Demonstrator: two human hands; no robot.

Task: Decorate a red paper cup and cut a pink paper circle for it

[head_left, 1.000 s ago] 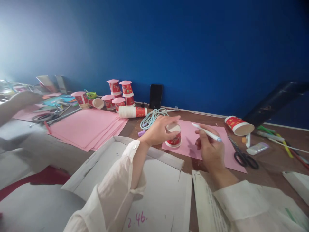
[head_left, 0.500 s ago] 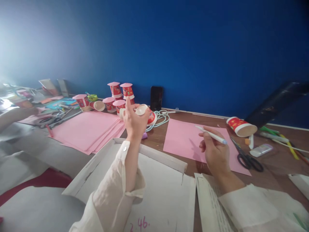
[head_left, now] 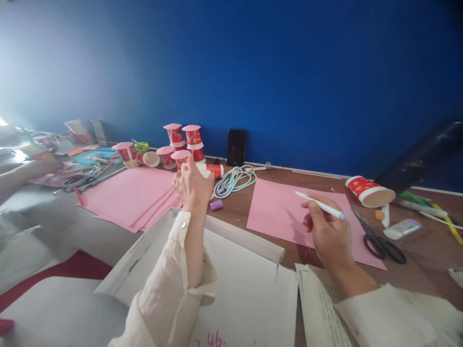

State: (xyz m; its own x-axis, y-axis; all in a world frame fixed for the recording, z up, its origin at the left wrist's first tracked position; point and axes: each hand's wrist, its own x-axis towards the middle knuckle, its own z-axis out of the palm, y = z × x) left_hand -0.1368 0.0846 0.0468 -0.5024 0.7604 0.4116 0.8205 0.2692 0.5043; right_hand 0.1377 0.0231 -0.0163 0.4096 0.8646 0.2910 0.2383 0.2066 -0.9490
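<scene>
My left hand (head_left: 194,187) is closed round a paper cup, mostly hidden behind the fingers, beside the stacked cups. Just right of those fingers, part of a red patterned cup (head_left: 217,170) lies on its side. Between the fingers of my right hand (head_left: 330,231) is a white marker (head_left: 321,205) with a pale blue end, held over a pink sheet (head_left: 271,207). Red cups topped with pink discs, such as the upper one (head_left: 193,138), stand stacked near the wall.
A coiled pale cable (head_left: 235,182), purple cap (head_left: 216,205) and upright phone (head_left: 237,147) are mid-table. Right are scissors (head_left: 384,248), a tipped cup (head_left: 369,192) and a glue bottle (head_left: 402,229). Pink sheets (head_left: 126,195) lie left. A white box lid (head_left: 242,289) is in front. Another person's arm (head_left: 29,173) reaches in left.
My left hand has turned and moved slightly left and down, and the white cup opening beside its thumb is now mostly covered. The cable and purple cap show more fully. My right hand still holds the marker.
</scene>
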